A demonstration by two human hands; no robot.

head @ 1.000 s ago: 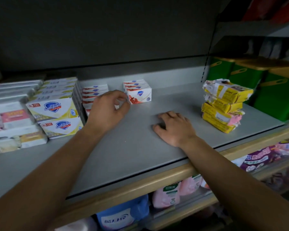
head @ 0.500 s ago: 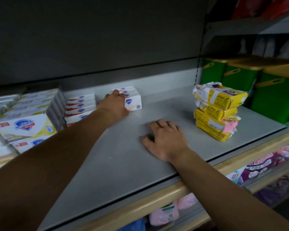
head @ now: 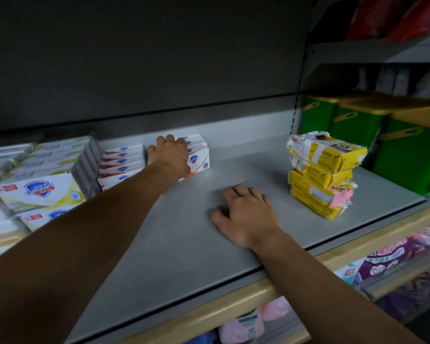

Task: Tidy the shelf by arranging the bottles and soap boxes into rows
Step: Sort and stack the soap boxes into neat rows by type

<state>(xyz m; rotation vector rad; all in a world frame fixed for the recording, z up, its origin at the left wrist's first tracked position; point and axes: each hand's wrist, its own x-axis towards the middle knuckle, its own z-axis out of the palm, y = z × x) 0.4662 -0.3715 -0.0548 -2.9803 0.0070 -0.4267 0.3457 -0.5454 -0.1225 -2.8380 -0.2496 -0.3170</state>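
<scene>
On the near part of the flat grey metal shelf the right hand lies palm down, fingers spread and holding nothing, a steady brace for the reach. Farther in, the left hand lies over the short row of white soap boxes with red and blue print, fingers curled over its far end; whether they truly grip a box or only press it I cannot tell. This row stands apart from the matching red-and-white boxes just to its left, so the step looks like sliding it left to close that gap: best pushed low and square, so no box tips. Right of centre, a leaning stack of torn yellow-wrapped soap packets awaits straightening. At far right, green plastic tubs with yellow lids are closed; their contents are hidden.
</scene>
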